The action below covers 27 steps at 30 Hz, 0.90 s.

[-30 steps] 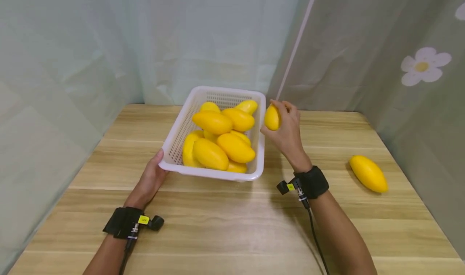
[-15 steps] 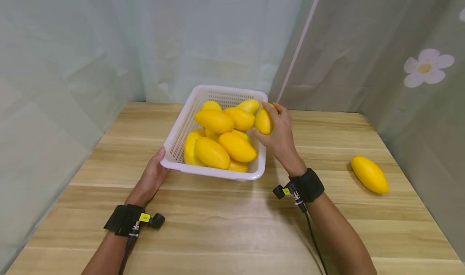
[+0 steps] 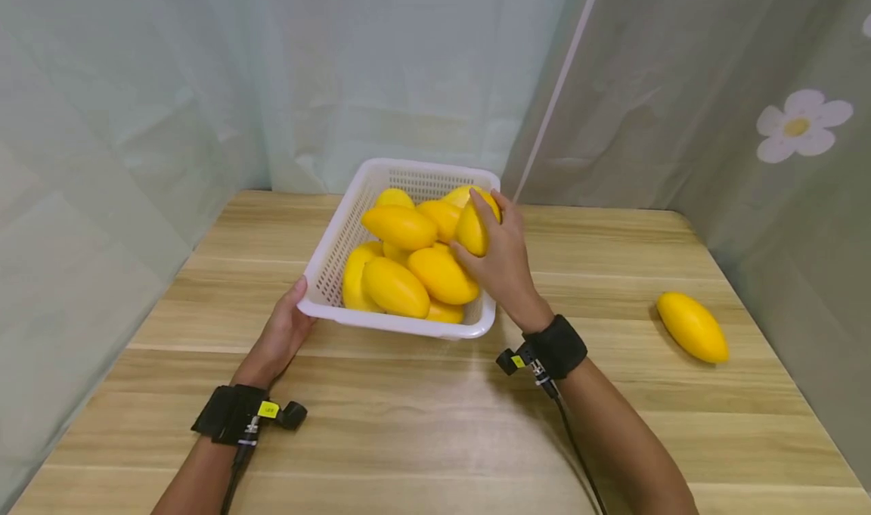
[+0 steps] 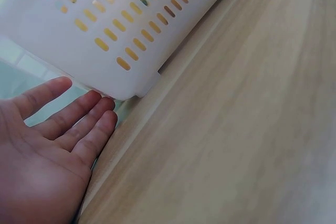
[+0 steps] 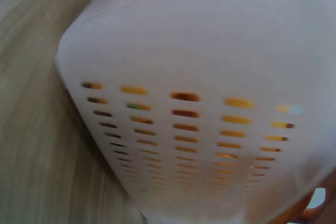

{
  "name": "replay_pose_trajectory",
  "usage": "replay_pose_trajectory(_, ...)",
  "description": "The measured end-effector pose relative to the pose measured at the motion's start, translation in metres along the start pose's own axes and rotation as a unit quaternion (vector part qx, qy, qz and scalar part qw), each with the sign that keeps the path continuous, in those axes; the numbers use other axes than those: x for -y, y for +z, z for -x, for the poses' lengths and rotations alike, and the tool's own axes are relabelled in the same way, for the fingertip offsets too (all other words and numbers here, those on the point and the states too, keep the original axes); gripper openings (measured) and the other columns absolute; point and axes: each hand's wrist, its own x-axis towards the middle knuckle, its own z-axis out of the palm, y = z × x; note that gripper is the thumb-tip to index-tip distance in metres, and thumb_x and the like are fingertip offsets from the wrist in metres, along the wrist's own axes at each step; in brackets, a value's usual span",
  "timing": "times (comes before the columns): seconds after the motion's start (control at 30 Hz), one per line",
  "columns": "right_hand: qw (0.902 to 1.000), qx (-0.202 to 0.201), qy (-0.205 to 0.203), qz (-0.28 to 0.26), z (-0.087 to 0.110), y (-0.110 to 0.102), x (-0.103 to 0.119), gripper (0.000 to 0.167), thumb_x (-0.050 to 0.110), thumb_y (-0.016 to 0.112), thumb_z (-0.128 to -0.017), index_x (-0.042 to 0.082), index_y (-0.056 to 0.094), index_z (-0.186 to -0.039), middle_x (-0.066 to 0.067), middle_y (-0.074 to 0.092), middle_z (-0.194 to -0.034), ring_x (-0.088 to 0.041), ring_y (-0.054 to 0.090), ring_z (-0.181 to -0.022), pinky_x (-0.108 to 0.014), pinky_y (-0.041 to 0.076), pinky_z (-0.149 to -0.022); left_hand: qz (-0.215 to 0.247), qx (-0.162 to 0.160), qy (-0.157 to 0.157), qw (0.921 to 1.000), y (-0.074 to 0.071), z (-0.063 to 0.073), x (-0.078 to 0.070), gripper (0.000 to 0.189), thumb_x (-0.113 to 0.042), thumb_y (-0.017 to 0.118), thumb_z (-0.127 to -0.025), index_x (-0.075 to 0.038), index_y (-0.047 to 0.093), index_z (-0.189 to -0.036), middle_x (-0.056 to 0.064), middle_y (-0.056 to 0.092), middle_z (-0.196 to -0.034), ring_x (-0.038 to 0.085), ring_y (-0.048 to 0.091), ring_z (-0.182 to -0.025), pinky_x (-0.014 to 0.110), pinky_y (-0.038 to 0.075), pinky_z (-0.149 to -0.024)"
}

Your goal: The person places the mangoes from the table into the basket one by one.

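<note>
A white slotted plastic basket point(image 3: 395, 323) filled with several yellow mangoes point(image 3: 397, 288) stands on the wooden table. My right hand point(image 3: 503, 262) grips another mango point(image 3: 472, 234) between thumb and fingers, over the basket's right side and close above the pile. At the basket's near-left corner is my left hand point(image 3: 282, 341), thumb at the rim. In the left wrist view the fingers point(image 4: 86, 124) of that hand extend nearly straight to the basket corner. The right wrist view is mostly filled by the basket's wall point(image 5: 173, 45), and the gripped mango is largely hidden there.
One more mango point(image 3: 692, 327) lies alone on the wooden table point(image 3: 422, 424), to the right. Pale curtains point(image 3: 422, 69) hang behind and at both sides. Each wrist wears a black strap point(image 3: 556, 346) with a camera and cable.
My right hand has carried its mango leftward, from just outside the basket's right rim to over the mangoes inside. The left hand has stayed at the corner.
</note>
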Motion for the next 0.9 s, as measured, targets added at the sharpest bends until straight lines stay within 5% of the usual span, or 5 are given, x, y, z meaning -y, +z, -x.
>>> replay_pose_trajectory(0.17, 0.9996, 0.019, 0.001, 0.023, 0.0010, 0.0048, 0.0040, 0.083, 0.036, 0.070, -0.077, 0.017, 0.024, -0.144, -0.012, 0.012, -0.145, -0.024, 0.015, -0.129, -0.042, 0.028, -0.096, -0.003, 0.000, -0.005, 1.0000, 0.0009, 0.0010, -0.0028, 0.051, -0.043, 0.021, -0.097, -0.025, 0.019, -0.145, 0.000, 0.014, -0.147, 0.022, 0.019, -0.129, 0.043, 0.010, -0.103)
replay_pose_trajectory(0.47, 0.9872, 0.143, 0.061, 0.036, 0.0053, 0.0044, 0.0034, 0.070, 0.049, 0.038, -0.092, 0.007, 0.016, -0.144, -0.018, -0.003, -0.147, -0.028, -0.007, -0.132, -0.046, 0.002, -0.102, 0.002, -0.004, -0.006, 1.0000, 0.0009, 0.0023, -0.0032, 0.052, -0.044, 0.021, -0.097, -0.024, 0.019, -0.145, 0.001, 0.014, -0.147, 0.022, 0.018, -0.129, 0.043, 0.010, -0.102)
replay_pose_trajectory(0.9, 0.9874, 0.134, 0.069, 0.047, 0.0047, 0.0042, 0.0035, 0.069, 0.043, 0.048, -0.091, 0.013, 0.018, -0.145, -0.020, 0.007, -0.146, -0.029, 0.001, -0.132, -0.049, 0.009, -0.101, 0.000, -0.001, -0.007, 1.0000, 0.0022, 0.0038, -0.0069, 0.050, -0.043, 0.021, -0.097, -0.026, 0.019, -0.145, 0.000, 0.013, -0.147, 0.023, 0.018, -0.129, 0.046, 0.008, -0.102)
